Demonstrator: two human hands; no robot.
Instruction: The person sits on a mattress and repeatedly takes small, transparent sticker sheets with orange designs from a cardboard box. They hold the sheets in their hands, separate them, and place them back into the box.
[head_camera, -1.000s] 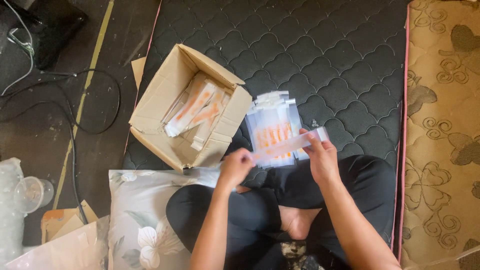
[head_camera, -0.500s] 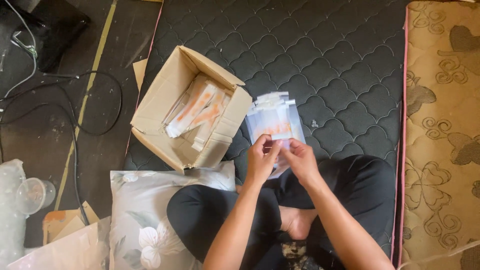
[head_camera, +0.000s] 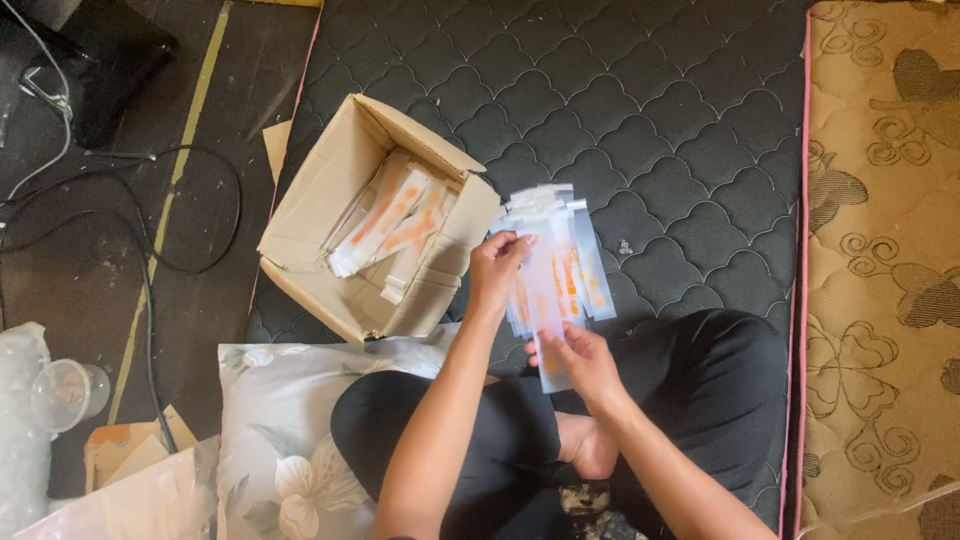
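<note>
- You sit cross-legged on the dark quilted mattress (head_camera: 700, 130), in black trousers, with one bare foot (head_camera: 585, 450) showing between your legs.
- A floral pillow (head_camera: 290, 440) lies at your left knee, partly on the mattress.
- Your right hand (head_camera: 585, 365) is just above your lap; its fingers pinch the lower end of one clear sachet (head_camera: 550, 300) with orange print.
- Your left hand (head_camera: 497, 268) is a little farther out; its fingers are closed on the top part of the same sachet.
- Under this sachet, a fanned stack (head_camera: 580, 260) of the same sachets lies on the mattress, just in front of your legs.
- To the left of the stack stands an open cardboard box (head_camera: 320, 230), with more sachets lying inside it.
- At the far left, on the dark floor (head_camera: 200, 300), there are black cables (head_camera: 150, 260) and a clear plastic cup (head_camera: 65, 392).
- At the right, a beige patterned mat (head_camera: 880, 250) lies beside the mattress.
</note>
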